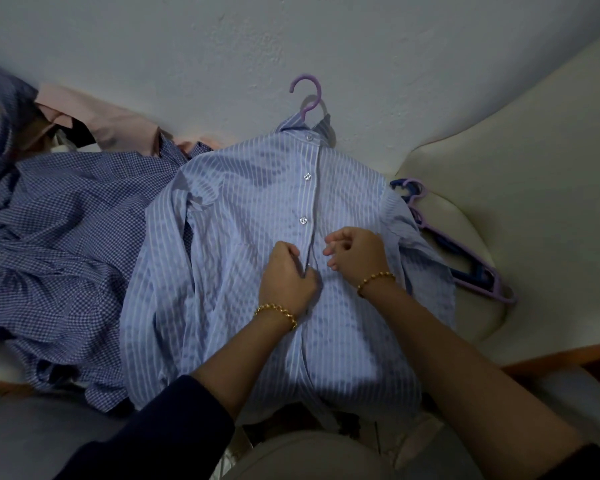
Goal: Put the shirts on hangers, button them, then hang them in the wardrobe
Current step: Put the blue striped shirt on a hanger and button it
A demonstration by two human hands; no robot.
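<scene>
A striped shirt (257, 209) on a purple hanger (307, 95) lay mid-seat on a cream sofa (499, 140), its top three buttons (306, 176) fastened, while the left hand (286, 275) pinched its front edge and the right hand (355, 254) curled beside it, grip unclear, so buttoning probably continued one hole lower.

Striped cloth shirt (257, 202), plastic hanger (307, 95)
</scene>
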